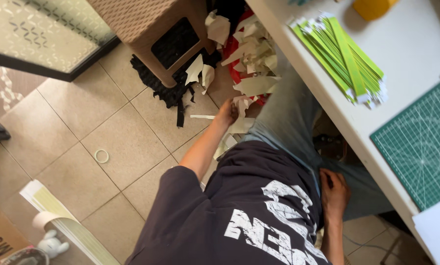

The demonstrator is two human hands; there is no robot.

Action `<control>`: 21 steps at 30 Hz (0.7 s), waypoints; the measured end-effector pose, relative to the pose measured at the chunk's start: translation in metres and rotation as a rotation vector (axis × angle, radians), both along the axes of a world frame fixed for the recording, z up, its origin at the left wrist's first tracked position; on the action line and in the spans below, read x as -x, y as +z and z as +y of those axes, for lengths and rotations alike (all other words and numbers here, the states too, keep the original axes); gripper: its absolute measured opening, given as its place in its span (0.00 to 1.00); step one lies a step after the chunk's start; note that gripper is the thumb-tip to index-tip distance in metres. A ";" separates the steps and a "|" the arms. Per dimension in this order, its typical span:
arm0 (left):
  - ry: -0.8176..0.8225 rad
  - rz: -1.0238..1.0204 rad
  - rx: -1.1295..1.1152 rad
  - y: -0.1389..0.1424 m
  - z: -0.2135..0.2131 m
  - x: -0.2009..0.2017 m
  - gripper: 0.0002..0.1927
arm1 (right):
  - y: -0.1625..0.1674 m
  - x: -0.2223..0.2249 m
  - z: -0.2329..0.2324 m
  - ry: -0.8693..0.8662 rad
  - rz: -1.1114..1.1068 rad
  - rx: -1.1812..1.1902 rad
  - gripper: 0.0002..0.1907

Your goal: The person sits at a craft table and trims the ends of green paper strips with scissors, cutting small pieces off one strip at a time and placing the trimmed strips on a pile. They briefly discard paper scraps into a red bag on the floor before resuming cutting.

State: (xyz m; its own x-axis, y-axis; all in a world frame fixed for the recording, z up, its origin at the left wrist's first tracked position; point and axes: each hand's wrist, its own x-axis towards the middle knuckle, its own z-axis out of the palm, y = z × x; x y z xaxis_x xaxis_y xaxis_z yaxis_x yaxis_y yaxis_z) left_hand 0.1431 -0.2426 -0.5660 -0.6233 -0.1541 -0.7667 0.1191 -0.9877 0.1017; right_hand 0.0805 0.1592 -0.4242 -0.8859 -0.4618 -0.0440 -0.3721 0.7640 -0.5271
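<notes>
Down low, the left hand [226, 112] reaches to the floor and meets the cream paper scraps [252, 59] heaped there; its fingers are hidden among the lowest pieces, so whether it grasps one cannot be told. The heap lies on the tiled floor [117, 142] beside the person's knee, spilling over something red and up against a brown woven-pattern stool [146, 24]. Black foam offcuts [168, 91] lie under the stool's foot, touching the scraps.

Right hand [333, 194] rests on the lap, palm down against the grey trousers [288, 113], fingers curled loosely, holding nothing visible. Dark printed T-shirt [239, 211] fills the lower middle of the view.

Further out: a small white ring [101, 156] lies alone on the tiles, well apart from the heap. At lower left, a stack of pale yellow-green sheets [67, 221], one curled, with a small white figurine [52, 244] beside it.

On the white table [411, 44] at right: a bundle of green paper strips [342, 56], a green cutting mat [421, 145] near the edge, a yellow object [372, 7] at the top, only part of it in view.
</notes>
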 end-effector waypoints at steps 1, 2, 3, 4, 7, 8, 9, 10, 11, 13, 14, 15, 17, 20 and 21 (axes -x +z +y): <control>0.089 0.001 0.027 -0.010 -0.005 -0.007 0.19 | -0.001 -0.001 -0.012 0.005 0.008 -0.001 0.07; 0.047 -0.107 0.020 -0.018 -0.010 -0.011 0.20 | -0.001 -0.001 -0.022 0.007 0.016 -0.006 0.07; -0.001 -0.213 0.010 -0.026 -0.015 -0.014 0.23 | -0.002 -0.002 -0.034 0.005 0.015 -0.030 0.08; -0.021 -0.244 -0.027 -0.032 -0.020 -0.013 0.23 | -0.003 -0.002 -0.045 0.002 0.013 -0.055 0.08; 0.006 -0.216 -0.036 -0.042 -0.039 0.006 0.20 | -0.004 0.000 -0.070 0.007 0.001 -0.087 0.08; 0.029 -0.187 -0.019 -0.043 -0.046 0.018 0.19 | -0.005 0.002 -0.076 0.010 -0.004 -0.088 0.08; 0.051 -0.172 0.013 -0.044 -0.055 0.034 0.17 | -0.006 0.007 -0.079 0.011 -0.012 -0.110 0.08; 0.071 -0.158 0.046 -0.046 -0.062 0.054 0.15 | -0.008 0.013 -0.080 0.011 -0.020 -0.131 0.08; 0.091 -0.141 0.081 -0.047 -0.073 0.076 0.14 | -0.011 0.020 -0.081 0.009 -0.025 -0.149 0.09; 0.153 -0.056 0.096 -0.052 -0.090 0.127 0.13 | -0.019 0.039 -0.076 0.015 -0.023 -0.153 0.09; 0.182 -0.013 0.103 -0.056 -0.098 0.156 0.13 | -0.025 0.051 -0.073 0.015 -0.020 -0.156 0.09; 0.210 0.026 0.107 -0.060 -0.103 0.186 0.13 | -0.031 0.064 -0.066 -0.001 -0.032 -0.168 0.09; 0.254 0.087 0.113 -0.070 -0.112 0.248 0.12 | -0.047 0.093 -0.054 -0.035 -0.056 -0.189 0.09; 0.246 0.047 0.164 -0.085 -0.122 0.338 0.11 | -0.077 0.142 -0.040 -0.062 -0.054 -0.165 0.09; 0.239 0.024 0.183 -0.090 -0.125 0.366 0.11 | -0.087 0.158 -0.037 -0.071 -0.052 -0.158 0.09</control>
State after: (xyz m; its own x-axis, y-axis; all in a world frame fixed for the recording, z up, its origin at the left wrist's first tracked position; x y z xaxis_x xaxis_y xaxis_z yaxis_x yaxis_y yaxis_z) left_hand -0.2228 -0.3674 -0.6557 -0.5706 -0.4327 -0.6980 0.3503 -0.8970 0.2696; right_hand -0.0774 0.1225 -0.5112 -0.9107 -0.3817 -0.1577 -0.2894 0.8622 -0.4158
